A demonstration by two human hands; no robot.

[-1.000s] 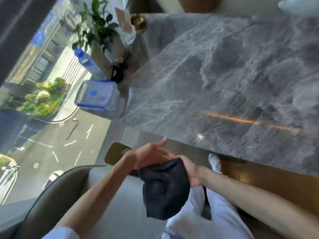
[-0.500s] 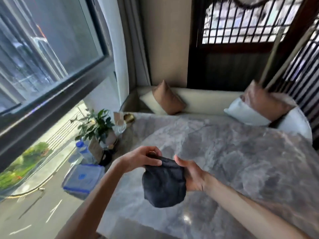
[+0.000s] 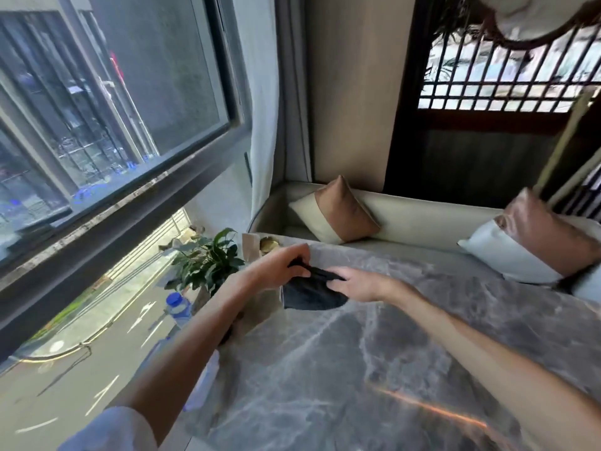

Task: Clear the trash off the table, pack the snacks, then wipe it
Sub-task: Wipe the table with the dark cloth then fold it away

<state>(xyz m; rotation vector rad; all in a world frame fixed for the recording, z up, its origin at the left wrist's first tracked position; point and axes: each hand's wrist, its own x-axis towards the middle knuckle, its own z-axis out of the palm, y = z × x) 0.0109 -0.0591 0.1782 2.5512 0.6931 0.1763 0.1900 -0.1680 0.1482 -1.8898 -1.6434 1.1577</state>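
A dark cloth [image 3: 310, 294] hangs bunched just above the far left part of the grey marble table [image 3: 374, 369]. My left hand [image 3: 279, 266] pinches its upper left corner. My right hand [image 3: 357, 283] grips its right edge, fingers curled over the fabric. Both arms reach forward over the tabletop. A clear snack box with a blue lid [image 3: 201, 382] sits at the table's left edge, mostly hidden behind my left forearm.
A potted green plant [image 3: 208, 258], a blue-capped water bottle [image 3: 178, 309], a card stand and a small brass dish [image 3: 269, 245] line the window side. A cream bench with cushions [image 3: 338, 211] runs behind the table. Window glass is at the left.
Both hands carried the cloth forward from my lap side to the far left of the table. The view lifted from the table's near edge toward the bench and window.
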